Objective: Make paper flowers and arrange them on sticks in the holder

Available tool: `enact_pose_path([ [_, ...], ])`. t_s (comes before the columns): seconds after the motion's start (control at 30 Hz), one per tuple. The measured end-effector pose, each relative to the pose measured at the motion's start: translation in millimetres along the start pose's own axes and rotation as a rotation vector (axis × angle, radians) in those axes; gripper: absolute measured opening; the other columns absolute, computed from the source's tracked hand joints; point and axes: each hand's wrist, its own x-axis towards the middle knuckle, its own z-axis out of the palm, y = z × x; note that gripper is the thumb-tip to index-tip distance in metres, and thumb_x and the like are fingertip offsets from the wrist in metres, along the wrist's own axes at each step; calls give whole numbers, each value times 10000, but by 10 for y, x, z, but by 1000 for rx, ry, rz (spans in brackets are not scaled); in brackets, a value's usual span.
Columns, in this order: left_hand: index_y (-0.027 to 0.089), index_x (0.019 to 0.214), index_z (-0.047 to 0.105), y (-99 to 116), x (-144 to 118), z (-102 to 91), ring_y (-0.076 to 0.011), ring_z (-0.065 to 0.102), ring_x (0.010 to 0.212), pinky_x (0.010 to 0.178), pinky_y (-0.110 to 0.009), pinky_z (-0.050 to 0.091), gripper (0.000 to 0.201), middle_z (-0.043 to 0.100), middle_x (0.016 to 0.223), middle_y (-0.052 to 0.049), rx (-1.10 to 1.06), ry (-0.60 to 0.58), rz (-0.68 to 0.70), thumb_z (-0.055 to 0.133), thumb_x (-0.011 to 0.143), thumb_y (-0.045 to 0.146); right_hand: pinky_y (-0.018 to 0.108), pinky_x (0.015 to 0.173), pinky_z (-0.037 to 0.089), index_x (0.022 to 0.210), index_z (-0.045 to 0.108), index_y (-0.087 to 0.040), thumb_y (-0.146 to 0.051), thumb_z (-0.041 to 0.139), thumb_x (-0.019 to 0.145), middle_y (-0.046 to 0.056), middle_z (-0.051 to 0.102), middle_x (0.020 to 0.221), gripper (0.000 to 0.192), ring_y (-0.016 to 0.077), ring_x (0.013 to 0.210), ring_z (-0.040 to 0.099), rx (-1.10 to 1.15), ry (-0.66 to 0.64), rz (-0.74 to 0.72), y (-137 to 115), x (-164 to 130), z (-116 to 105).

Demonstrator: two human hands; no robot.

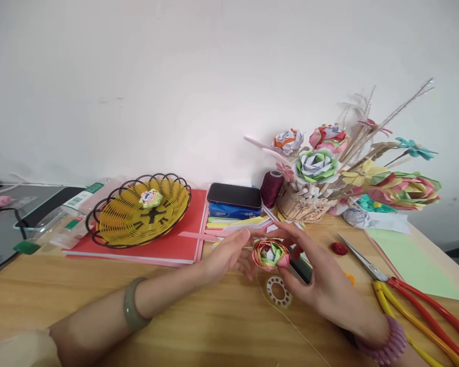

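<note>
A small paper flower (271, 254) in pink, green, yellow and white is held up over the wooden table, between my two hands. My right hand (321, 280) grips it from the right, thumb at its lower edge and index finger arched over the top. My left hand (229, 257) is curled at its left side, fingertips against the petals; the far fingers are partly hidden. A thin thread (290, 322) hangs from near the left fingertips and runs down toward the front edge. Beneath the flower lies a white ring with holes (278, 291).
Left stands a yellow woven basket (110, 224) with a small paper flower (150, 198), on red paper (193, 244). Behind are a phone (233, 194) on a blue pack (235, 210), a maroon thread spool (271, 189) and a flower-filled pot (304, 206). Scissors (380, 275) and pliers-like yellow handles (409, 316) lie right.
</note>
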Motion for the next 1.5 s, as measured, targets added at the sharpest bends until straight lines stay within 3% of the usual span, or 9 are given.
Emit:
enact_pose_path([
  [0.13, 147, 1002, 593, 55, 4, -1, -47, 447, 475, 449, -190, 330, 574, 571, 695, -2, 140, 34, -116, 723, 575, 507, 354, 846, 460, 1329, 266, -286, -93, 508, 731, 30, 564, 1075, 673, 182, 927, 559, 57, -73, -4, 14, -13, 8],
  [0.27, 156, 978, 554, 80, 1, 22, -49, 471, 470, 424, -174, 349, 559, 574, 667, 15, -49, 57, -112, 779, 533, 409, 307, 750, 490, 1268, 338, -269, -136, 501, 787, 44, 532, 1096, 525, 150, 837, 564, 116, 66, 17, -25, 6, 9],
  [0.4, 183, 1053, 499, 80, -16, 60, -86, 577, 580, 513, -196, 459, 569, 615, 795, -7, -231, 25, -29, 779, 562, 253, 277, 660, 489, 1057, 453, -243, -172, 526, 809, 38, 536, 982, 269, 148, 791, 541, 119, 272, -26, -64, 20, 38],
  [0.6, 201, 1038, 496, 50, -33, 57, -118, 631, 734, 634, -233, 524, 561, 636, 891, -10, -330, -28, -8, 707, 553, 16, 286, 743, 485, 949, 527, -238, -146, 591, 795, 29, 585, 944, 190, 161, 883, 557, 37, 248, -166, -34, 26, 106],
  [0.8, 184, 936, 508, 33, -40, 48, -158, 650, 713, 601, -308, 559, 311, 632, 897, -34, -444, -109, -44, 663, 714, 336, 263, 761, 494, 886, 591, -239, -146, 587, 803, 20, 631, 928, 124, 152, 890, 596, 70, 186, -211, -26, 40, 78],
  [1.0, 185, 983, 533, 18, -70, 93, -129, 619, 710, 581, -261, 546, 345, 599, 905, -39, -319, -58, -32, 675, 712, 345, 261, 770, 488, 827, 626, -240, -142, 547, 823, 21, 625, 946, 126, 151, 904, 592, 167, 140, -167, -60, 55, 78],
  [1.2, 177, 996, 567, 57, -64, 96, -153, 574, 854, 711, -280, 503, 345, 579, 969, -68, -277, -21, 88, 693, 697, 294, 285, 701, 478, 742, 626, -233, -319, 546, 828, 38, 609, 860, 145, 184, 824, 581, 266, 261, 90, -143, 37, 32],
  [1.33, 192, 995, 552, 65, -55, 88, -162, 547, 945, 834, -298, 429, 314, 581, 990, -61, -309, 8, 201, 679, 711, 227, 237, 444, 369, 613, 580, -214, -452, 502, 819, -16, 492, 499, 324, 123, 468, 453, 466, 40, 394, -180, 39, 17],
  [1.5, 217, 1014, 542, 44, -67, 108, -162, 527, 901, 855, -347, 400, 359, 567, 977, -45, -234, 41, 265, 687, 701, 314, 211, 444, 360, 674, 602, -223, -452, 555, 775, -36, 483, 501, 255, 100, 458, 431, 720, -103, 528, -168, 81, 70],
])
